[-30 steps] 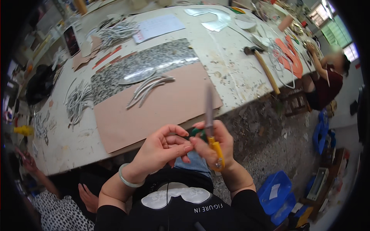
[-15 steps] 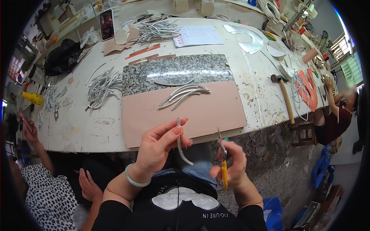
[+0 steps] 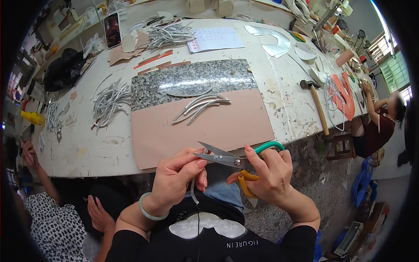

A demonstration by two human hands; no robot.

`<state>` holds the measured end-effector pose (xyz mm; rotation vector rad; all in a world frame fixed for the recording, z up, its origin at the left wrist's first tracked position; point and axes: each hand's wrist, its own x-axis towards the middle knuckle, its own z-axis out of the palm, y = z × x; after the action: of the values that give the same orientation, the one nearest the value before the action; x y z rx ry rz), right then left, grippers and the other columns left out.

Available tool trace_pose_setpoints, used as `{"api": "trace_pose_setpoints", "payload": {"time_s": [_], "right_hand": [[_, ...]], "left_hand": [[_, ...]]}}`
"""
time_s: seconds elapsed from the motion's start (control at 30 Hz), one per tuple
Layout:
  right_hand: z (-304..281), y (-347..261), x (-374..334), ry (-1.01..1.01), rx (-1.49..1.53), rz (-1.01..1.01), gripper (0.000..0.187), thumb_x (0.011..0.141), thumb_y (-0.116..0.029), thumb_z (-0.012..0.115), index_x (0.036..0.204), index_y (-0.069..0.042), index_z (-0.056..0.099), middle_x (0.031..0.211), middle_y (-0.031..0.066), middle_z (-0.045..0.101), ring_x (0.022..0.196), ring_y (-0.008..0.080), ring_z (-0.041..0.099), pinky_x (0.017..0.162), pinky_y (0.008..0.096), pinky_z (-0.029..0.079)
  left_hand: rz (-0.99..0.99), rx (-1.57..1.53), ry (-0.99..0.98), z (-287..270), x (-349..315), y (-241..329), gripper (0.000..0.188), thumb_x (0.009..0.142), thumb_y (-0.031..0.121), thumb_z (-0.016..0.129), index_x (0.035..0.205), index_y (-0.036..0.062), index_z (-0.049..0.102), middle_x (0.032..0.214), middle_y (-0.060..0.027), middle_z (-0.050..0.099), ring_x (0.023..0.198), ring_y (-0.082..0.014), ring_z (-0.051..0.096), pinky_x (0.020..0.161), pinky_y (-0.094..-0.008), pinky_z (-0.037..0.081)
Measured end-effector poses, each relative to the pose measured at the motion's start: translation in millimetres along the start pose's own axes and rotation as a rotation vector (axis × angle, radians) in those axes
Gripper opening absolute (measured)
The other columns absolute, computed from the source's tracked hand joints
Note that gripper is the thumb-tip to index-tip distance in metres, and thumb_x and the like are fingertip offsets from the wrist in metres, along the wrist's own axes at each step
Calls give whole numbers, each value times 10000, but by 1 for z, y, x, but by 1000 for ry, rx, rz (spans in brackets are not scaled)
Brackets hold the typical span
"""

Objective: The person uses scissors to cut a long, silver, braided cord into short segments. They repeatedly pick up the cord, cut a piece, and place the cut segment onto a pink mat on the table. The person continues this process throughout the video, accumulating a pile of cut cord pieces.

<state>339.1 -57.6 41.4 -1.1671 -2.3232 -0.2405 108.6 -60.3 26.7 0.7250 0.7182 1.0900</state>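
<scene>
My left hand (image 3: 180, 169) pinches a short silver cord strip (image 3: 193, 192), whose lower part hangs below the fingers. My right hand (image 3: 271, 172) grips scissors (image 3: 227, 158) with one green and one yellow handle. Their blades stand apart and point left, reaching the strip's upper end at my left fingertips; whether they touch it I cannot tell. Beyond my hands, several curved silver strips (image 3: 201, 105) lie on a pink sheet (image 3: 152, 135), which partly covers a speckled stone slab (image 3: 150, 85).
Bundles of silver strips (image 3: 111, 102) lie left on the white table (image 3: 109, 148), with more at the back beside a phone (image 3: 112, 30) and paper (image 3: 222, 39). A hammer (image 3: 318, 105) rests at right. One person's hand (image 3: 101, 215) is at lower left; another person (image 3: 379, 126) sits far right.
My right hand has raised the scissors and turned them leftward with the blades spread, up to the strip. My left hand has moved slightly down and left with the strip.
</scene>
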Motion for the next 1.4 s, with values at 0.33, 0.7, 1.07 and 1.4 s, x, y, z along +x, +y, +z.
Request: {"api": "trace_pose_setpoints", "payload": {"time_s": [0.33,0.7,1.07,1.4], "right_hand": [[-10,4,5,-128,-19,-23,583,705,-515,712,1051,-50,645,682,12,459,581,159,449,550,312,289],[-10,10,11,-55,-87,-48,534,726,-537,689,1006,-83,654,658,6,456,540,153,453,540,313,296],[-8,10,8,-97,-30,-83,520,729,-507,707,963,-45,655,594,-14,442,484,129,426,464,286,269],[-7,7,1,-137,31,-58,446,772,-431,710,946,-26,646,581,-5,478,451,130,443,450,262,336]], "left_hand": [[8,81,-21,0,-1,-6,268,948,50,509,1167,-96,565,965,-106,571,667,-152,628,528,-225,509],[36,155,-16,7,-2,-1,205,934,14,499,1038,-129,604,898,-142,586,654,-188,666,543,-229,530],[164,234,23,14,-2,-5,179,919,-14,508,959,-147,621,887,-151,594,672,-205,677,555,-236,550],[256,359,51,11,3,-6,178,910,-16,532,1018,-119,629,886,-128,598,597,-132,629,489,-206,484]]}}
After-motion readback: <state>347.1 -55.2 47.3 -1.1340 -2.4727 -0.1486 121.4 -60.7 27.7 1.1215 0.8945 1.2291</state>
